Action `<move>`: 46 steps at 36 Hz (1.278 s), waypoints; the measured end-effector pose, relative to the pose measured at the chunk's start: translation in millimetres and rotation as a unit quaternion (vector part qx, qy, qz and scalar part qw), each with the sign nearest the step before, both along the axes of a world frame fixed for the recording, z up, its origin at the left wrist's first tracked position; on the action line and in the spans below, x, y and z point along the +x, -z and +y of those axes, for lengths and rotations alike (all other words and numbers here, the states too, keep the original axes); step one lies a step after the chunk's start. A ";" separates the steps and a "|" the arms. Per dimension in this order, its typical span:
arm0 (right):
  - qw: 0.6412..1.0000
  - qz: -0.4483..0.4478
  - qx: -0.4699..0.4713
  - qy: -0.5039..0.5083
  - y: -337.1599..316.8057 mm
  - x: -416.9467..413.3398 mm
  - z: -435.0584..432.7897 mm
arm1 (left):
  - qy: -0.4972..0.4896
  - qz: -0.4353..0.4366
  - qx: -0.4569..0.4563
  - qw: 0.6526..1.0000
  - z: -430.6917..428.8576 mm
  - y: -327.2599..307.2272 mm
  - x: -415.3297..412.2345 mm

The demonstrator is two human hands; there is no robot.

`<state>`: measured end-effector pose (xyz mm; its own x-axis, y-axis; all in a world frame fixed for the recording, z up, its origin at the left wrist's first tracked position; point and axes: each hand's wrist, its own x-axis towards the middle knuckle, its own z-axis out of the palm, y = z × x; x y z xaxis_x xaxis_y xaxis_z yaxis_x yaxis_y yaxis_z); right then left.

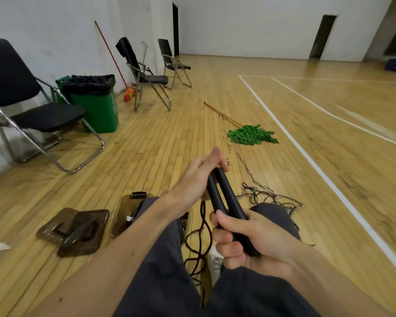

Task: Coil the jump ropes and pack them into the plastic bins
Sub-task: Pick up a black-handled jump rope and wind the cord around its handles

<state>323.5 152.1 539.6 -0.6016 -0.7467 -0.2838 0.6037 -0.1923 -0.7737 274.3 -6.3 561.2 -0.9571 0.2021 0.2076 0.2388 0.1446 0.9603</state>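
Wooden floor point(146, 145), glossy narrow boards, gives loose cord little to catch on. The tangle point(261, 195) of thin rope by the right knee could slide and knot tighter if it is dragged.

The bin point(124, 211) is smoky brown clear plastic with rounded corners and sits on the floor under the left forearm. It already holds something dark, so a springy coil pushed in loosely may pop back out. Two lids point(78, 232) of the same plastic lie flat and overlapping, further left.

The handles point(224, 195) are two matt black cylinders lying side by side. The left hand point(199, 177) pinches their far ends and the right hand point(245, 236) is wrapped round their near ends.

Their cord point(200, 239) is dark and thin. It hangs between the legs in twisted loops, and coiling it with that twist left in would probably kink it.
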 end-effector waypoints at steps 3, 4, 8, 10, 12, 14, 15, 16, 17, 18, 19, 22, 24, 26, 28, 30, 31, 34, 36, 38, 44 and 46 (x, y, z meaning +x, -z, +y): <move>1.000 0.015 0.012 0.019 1.4 0.1 -4.1 | 0.010 -0.066 0.091 0.994 0.8 16.5 -1.0; 0.999 0.017 0.011 0.025 1.7 -0.9 -4.7 | 0.008 -0.103 0.123 0.987 1.3 24.1 -0.6; 0.998 0.044 0.018 0.045 1.3 -9.5 -1.6 | 0.015 -0.170 0.113 0.979 7.9 54.6 7.2; 0.995 0.061 0.055 0.063 5.1 -14.4 0.4 | -0.004 -0.180 0.103 0.978 13.4 66.7 12.9; 0.987 0.089 0.109 0.078 10.8 -19.4 2.4 | -0.027 -0.168 0.112 0.979 18.2 76.5 15.9; 0.978 0.107 0.156 0.092 21.1 -23.0 4.1 | -0.043 -0.142 0.081 0.986 20.9 87.9 19.2; 0.973 0.117 0.176 0.097 25.7 -24.8 5.8 | -0.051 -0.127 0.056 0.989 20.5 91.2 20.8; 0.967 0.128 0.197 0.099 30.0 -26.1 7.8 | -0.052 -0.108 0.026 0.992 19.7 93.2 23.7; 0.960 0.142 0.219 0.100 34.2 -26.0 10.0 | -0.041 -0.083 -0.007 0.996 17.7 96.6 25.9; 0.952 0.161 0.242 0.100 36.6 -26.6 12.3 | -0.029 -0.052 -0.057 0.997 14.4 96.9 27.1; 0.942 0.182 0.264 0.097 39.4 -26.1 14.8 | -0.018 -0.022 -0.125 0.992 9.7 97.8 28.4; 0.910 0.245 0.324 0.085 46.4 -23.2 21.8 | 0.033 0.051 -0.294 0.954 -4.1 92.9 32.7; 0.888 0.276 0.358 0.080 49.7 -20.3 25.2 | 0.063 0.084 -0.400 0.910 -9.0 85.0 36.5; 0.857 0.313 0.401 0.083 51.6 -18.1 28.5 | 0.080 0.119 -0.482 0.864 -11.2 74.1 39.2; 0.807 0.362 0.459 0.081 52.4 -17.0 33.2 | 0.093 0.151 -0.531 0.829 -11.5 59.3 40.4; 0.779 0.382 0.493 0.072 52.0 -15.7 37.3 | 0.108 0.180 -0.565 0.798 -9.4 44.9 40.0; 0.773 0.384 0.501 0.065 51.9 -14.9 38.5 | 0.115 0.193 -0.580 0.783 -7.3 39.2 39.1; 0.751 0.391 0.531 0.019 49.8 -13.0 37.9 | 0.144 0.229 -0.602 0.751 -2.2 25.6 35.0; 0.738 0.391 0.549 -0.014 46.0 -12.9 38.2 | 0.167 0.239 -0.599 0.746 -1.1 18.9 31.0; 0.727 0.390 0.564 -0.041 40.7 -12.8 39.8 | 0.188 0.238 -0.584 0.753 -1.6 13.9 26.8; 0.719 0.399 0.558 -0.113 26.1 -6.7 38.4 | 0.237 0.223 -0.530 0.783 -3.3 4.3 19.5; 0.714 0.412 0.551 -0.130 25.4 -5.2 38.2 | 0.240 0.205 -0.495 0.809 -3.0 0.8 17.6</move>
